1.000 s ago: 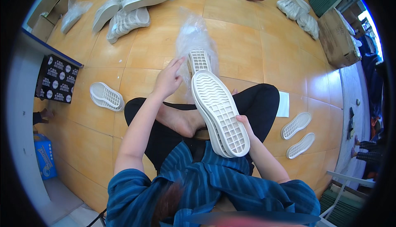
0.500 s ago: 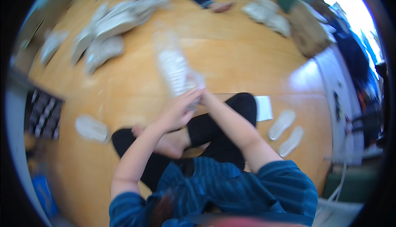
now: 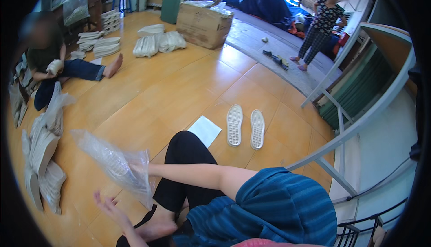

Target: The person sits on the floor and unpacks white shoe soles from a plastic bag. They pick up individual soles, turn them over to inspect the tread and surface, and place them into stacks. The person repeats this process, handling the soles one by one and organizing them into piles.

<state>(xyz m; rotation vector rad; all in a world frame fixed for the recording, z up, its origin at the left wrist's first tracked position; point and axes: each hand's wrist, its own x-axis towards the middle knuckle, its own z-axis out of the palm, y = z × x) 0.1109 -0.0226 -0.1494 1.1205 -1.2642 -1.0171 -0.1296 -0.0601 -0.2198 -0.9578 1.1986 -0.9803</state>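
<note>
My right hand [image 3: 136, 168] reaches into the mouth of a clear plastic bag [image 3: 103, 153]. The bag stretches away to the left over the floor. A whitish ridged shape, apparently a shoe sole, shows faintly inside it beyond the hand. Wrinkled plastic blurs the fingers, so their grip is unclear. My left hand [image 3: 110, 207] is just below the bag, fingers spread, holding nothing. To the right of my bent knee are two white shoe soles [image 3: 234, 126], side by side with their gridded faces up. A white sheet [image 3: 205, 131] lies between them and the knee.
Bagged soles [image 3: 45, 157] are piled at the left. A seated person [image 3: 49, 54] works at the far left, near stacks of soles [image 3: 107, 47]. Farther back stand a cardboard box [image 3: 204, 25] and more bundles [image 3: 159, 43]. A grey metal frame [image 3: 354, 130] borders the right; another person [image 3: 321, 27] stands outside.
The view has swung to the right. My hands, together at the bag before, are now apart: the left has come off it, and the right is inside its mouth.
</note>
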